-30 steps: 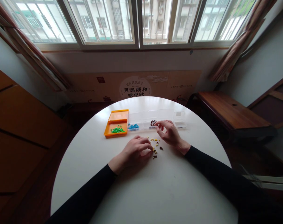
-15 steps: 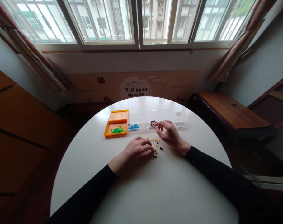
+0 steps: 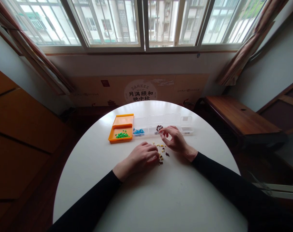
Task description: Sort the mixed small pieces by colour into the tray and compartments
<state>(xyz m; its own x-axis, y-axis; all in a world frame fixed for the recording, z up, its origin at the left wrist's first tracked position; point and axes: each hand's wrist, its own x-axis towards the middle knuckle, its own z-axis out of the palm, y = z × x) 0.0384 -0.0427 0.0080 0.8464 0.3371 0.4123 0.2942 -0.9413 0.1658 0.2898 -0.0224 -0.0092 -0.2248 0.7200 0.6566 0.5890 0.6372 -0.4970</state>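
Observation:
My left hand point(image 3: 142, 156) rests on the white round table point(image 3: 146, 193), fingers curled together. Its fingertips touch or hover beside loose yellow and dark brown toy bricks point(image 3: 161, 156); whether it holds one is hidden. My right hand point(image 3: 174, 140) is bent at the front of a clear plastic compartment box point(image 3: 152, 129), with thumb and forefinger drawn into a pinch. Anything between those fingertips is too small to make out. Dark brown bricks point(image 3: 159, 128) lie in the compartment just beyond them. Blue bricks point(image 3: 138, 131) fill part of the leftmost clear compartment.
An orange case point(image 3: 123, 120) with its lid up stands left of the clear box, holding green bricks point(image 3: 122, 134). A dark brown piece point(image 3: 167, 154) lies between my hands. Windows and a printed cardboard panel point(image 3: 88, 87) are beyond the table; a wooden bench point(image 3: 240, 116) is at right.
My right hand has shifted very slightly at the clear box. The left hand and the bricks look the same; the whole view has moved a little.

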